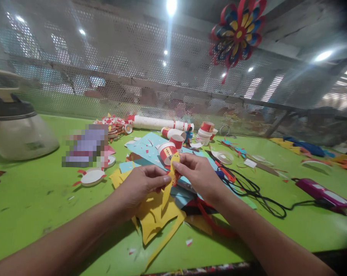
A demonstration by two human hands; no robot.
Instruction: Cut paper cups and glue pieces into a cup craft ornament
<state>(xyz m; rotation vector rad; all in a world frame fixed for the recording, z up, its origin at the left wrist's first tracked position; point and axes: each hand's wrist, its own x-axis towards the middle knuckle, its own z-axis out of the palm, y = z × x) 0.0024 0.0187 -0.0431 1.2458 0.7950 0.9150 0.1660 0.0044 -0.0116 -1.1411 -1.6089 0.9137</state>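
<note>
Between my two hands is a yellow paper cut-out point(166, 193), a long narrow curved strip with small dark dots at its rounded top end. My left hand point(146, 186) pinches its middle between thumb and fingers. Higher up, close to the dotted end, my right hand point(200, 174) is closed on the same piece. Something orange-red shows just behind the strip, partly hidden by the fingers. Below the hands lies a yellow paper sheet point(154, 218) with cut edges. A red and white paper cup point(164, 151) lies tilted right behind the cut-out.
Light blue paper point(146, 147) spreads under the cups on the green table point(61, 230). A purple corded tool point(319, 191) and its black cable lie at the right. A white paper disc with red strips point(92, 177) is at the left, near a large kettle-like container point(18, 134).
</note>
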